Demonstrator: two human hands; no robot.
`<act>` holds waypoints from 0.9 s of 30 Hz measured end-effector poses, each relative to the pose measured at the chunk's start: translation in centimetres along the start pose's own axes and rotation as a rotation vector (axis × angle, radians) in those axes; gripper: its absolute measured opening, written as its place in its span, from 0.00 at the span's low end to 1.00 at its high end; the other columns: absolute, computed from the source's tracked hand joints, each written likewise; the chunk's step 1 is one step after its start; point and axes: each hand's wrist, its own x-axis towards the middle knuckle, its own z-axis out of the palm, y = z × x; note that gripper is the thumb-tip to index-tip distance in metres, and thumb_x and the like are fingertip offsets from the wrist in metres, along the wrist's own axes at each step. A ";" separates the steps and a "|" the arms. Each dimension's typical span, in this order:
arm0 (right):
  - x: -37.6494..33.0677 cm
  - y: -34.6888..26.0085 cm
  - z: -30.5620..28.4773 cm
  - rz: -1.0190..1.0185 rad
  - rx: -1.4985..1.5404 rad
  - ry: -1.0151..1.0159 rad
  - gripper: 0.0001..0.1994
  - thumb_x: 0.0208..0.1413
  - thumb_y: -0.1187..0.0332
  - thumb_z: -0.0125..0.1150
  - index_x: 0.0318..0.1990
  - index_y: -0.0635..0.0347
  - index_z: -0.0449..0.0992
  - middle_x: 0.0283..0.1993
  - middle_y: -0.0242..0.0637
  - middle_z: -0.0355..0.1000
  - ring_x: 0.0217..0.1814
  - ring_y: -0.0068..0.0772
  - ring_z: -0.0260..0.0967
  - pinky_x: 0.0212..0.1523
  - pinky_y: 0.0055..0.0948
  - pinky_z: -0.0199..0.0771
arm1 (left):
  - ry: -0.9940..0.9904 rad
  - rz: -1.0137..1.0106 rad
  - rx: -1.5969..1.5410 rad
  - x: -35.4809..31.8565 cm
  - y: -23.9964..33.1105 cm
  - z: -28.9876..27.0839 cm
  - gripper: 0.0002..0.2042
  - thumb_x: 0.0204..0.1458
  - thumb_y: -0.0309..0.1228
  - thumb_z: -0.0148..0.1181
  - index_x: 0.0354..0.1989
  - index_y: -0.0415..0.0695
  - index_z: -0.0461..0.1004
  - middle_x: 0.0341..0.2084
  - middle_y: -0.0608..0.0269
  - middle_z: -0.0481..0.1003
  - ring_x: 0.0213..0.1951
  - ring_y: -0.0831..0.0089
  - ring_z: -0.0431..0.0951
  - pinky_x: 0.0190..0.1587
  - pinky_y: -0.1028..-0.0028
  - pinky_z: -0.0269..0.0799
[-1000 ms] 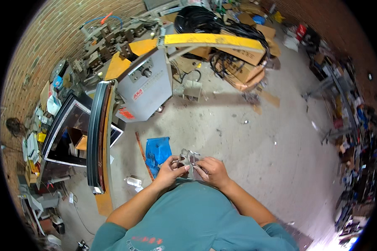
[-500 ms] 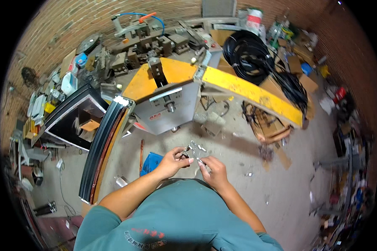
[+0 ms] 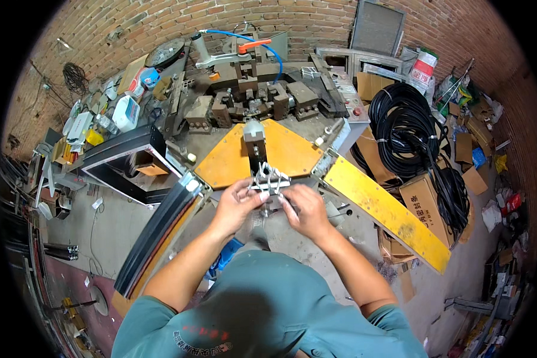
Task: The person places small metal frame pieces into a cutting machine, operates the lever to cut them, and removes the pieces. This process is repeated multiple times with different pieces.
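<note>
A small silvery metal part with several upright prongs (image 3: 271,179) is held up between my two hands, at the front edge of a machine's orange-yellow top plate. My left hand (image 3: 234,207) pinches its left end between thumb and fingers. My right hand (image 3: 308,210) grips the right end, its thumb pointing toward the middle. Just behind the part stands an upright grey post (image 3: 255,134) in the slot of the orange-yellow plate (image 3: 292,146). What lies beneath my fingers is hidden.
Behind the plate is a dark, greasy clamp mechanism (image 3: 247,104) with an orange lever (image 3: 255,45). A yellow arm (image 3: 388,209) extends right, and long black profiles (image 3: 155,238) rest along the left wing. Coiled black hose (image 3: 403,119) sits at the right on boxes.
Both hands have risen and moved forward with the metal part, from above the floor to the machine's front edge. The view has tilted up, showing more wall and machine.
</note>
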 end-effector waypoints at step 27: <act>16.2 19.2 15.8 0.425 0.024 -0.185 0.07 0.54 0.76 0.67 0.41 0.65 0.82 0.40 0.44 0.79 0.41 0.48 0.77 0.43 0.37 0.78 | 0.140 -0.148 0.010 29.3 -0.1 -11.2 0.24 0.53 0.26 0.71 0.56 0.30 0.69 0.45 0.52 0.79 0.47 0.72 0.79 0.50 0.74 0.75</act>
